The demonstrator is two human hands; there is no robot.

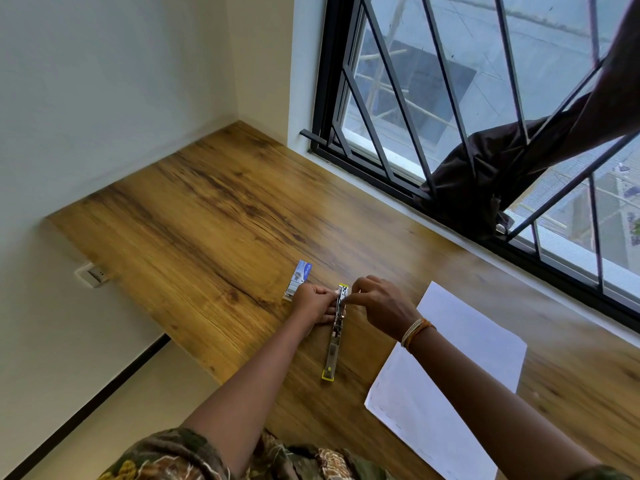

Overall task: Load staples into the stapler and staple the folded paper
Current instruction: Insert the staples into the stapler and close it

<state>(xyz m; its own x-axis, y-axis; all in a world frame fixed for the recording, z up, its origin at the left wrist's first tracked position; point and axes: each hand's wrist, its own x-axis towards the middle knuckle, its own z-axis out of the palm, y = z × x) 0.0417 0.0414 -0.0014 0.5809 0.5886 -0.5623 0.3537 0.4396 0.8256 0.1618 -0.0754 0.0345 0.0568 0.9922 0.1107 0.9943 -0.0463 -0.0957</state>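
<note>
A metal stapler with yellow ends [333,344] lies swung fully flat on the wooden desk [207,220], its long axis running toward me. My left hand [313,303] grips its far half from the left. My right hand [381,306] pinches something small at the far end of the stapler's channel; I cannot make out whether it is a staple strip. A small blue and white staple box [299,275] lies open just left of my left hand, with staples showing. A white sheet of paper [446,379] lies flat to the right of the stapler.
A barred window [485,98] runs along the desk's right side, with a dark cloth [485,181] hanging through the bars. A white wall socket [90,273] sits below the desk's left edge. Walls close the far corner.
</note>
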